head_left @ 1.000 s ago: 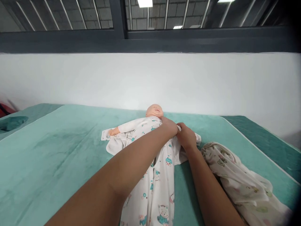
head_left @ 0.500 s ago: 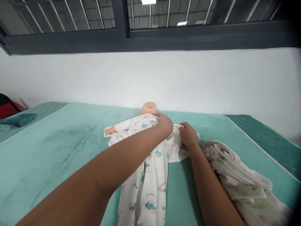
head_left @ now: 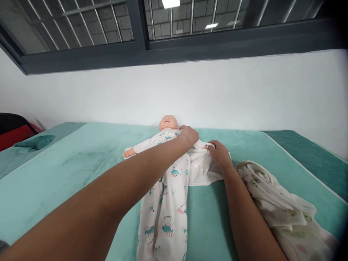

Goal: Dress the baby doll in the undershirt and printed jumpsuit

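A baby doll lies on its back, head toward the wall. It wears white printed baby clothes with teal and pink animals, the legs stretching toward me. My left hand is closed at the doll's shoulder on the right side of the view, on the white cloth there; its fingertips are partly hidden. My right hand pinches the end of the white sleeve, near the doll's hand, which barely shows. Plain white cloth spreads beneath that sleeve. The doll's other arm lies stretched out to the left.
A crumpled printed cloth lies right of my right forearm. Teal plush fabric covers the surface. Behind stands a white wall under a dark window frame. A red and black item sits far left.
The view has shifted slightly. Both hands stay at the sleeve, and a bit of the doll's hand now shows near my right fingertips.
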`<move>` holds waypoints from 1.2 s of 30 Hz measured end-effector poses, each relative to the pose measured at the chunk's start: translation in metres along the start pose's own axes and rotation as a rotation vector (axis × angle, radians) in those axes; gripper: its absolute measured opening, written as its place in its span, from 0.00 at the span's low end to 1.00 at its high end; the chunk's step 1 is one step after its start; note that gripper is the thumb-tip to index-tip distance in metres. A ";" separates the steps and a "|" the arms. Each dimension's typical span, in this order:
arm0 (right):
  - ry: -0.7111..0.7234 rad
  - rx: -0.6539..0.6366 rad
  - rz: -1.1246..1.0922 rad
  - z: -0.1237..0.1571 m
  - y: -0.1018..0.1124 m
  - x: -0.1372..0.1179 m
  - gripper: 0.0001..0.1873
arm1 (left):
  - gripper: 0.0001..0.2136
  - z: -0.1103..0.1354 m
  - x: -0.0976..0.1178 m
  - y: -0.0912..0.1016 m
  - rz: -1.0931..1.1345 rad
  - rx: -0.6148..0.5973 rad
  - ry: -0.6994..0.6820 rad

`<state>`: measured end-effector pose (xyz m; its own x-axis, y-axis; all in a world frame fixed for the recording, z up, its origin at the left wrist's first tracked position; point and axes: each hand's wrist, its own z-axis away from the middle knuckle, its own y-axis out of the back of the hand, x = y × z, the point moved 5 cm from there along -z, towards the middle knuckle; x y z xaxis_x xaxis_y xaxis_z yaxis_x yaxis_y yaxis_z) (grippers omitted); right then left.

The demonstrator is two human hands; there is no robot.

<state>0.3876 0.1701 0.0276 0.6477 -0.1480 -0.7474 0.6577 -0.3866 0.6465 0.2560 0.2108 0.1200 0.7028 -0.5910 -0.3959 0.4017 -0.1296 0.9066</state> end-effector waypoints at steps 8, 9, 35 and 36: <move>-0.028 0.033 -0.101 -0.003 0.004 0.012 0.20 | 0.26 0.016 -0.027 0.002 -0.039 -0.018 0.061; -0.030 0.038 -0.120 -0.003 0.005 0.012 0.20 | 0.26 0.017 -0.028 0.001 -0.034 -0.016 0.062; -0.109 0.083 -0.458 -0.008 0.003 0.019 0.22 | 0.18 0.036 -0.030 -0.004 0.060 0.147 0.065; -0.095 0.063 -0.439 -0.008 0.003 0.018 0.22 | 0.18 0.034 -0.033 -0.004 0.071 0.152 0.084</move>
<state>0.4037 0.1736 0.0174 0.2722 -0.0397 -0.9614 0.8358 -0.4853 0.2567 0.2109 0.2034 0.1345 0.7756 -0.5348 -0.3354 0.2605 -0.2128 0.9417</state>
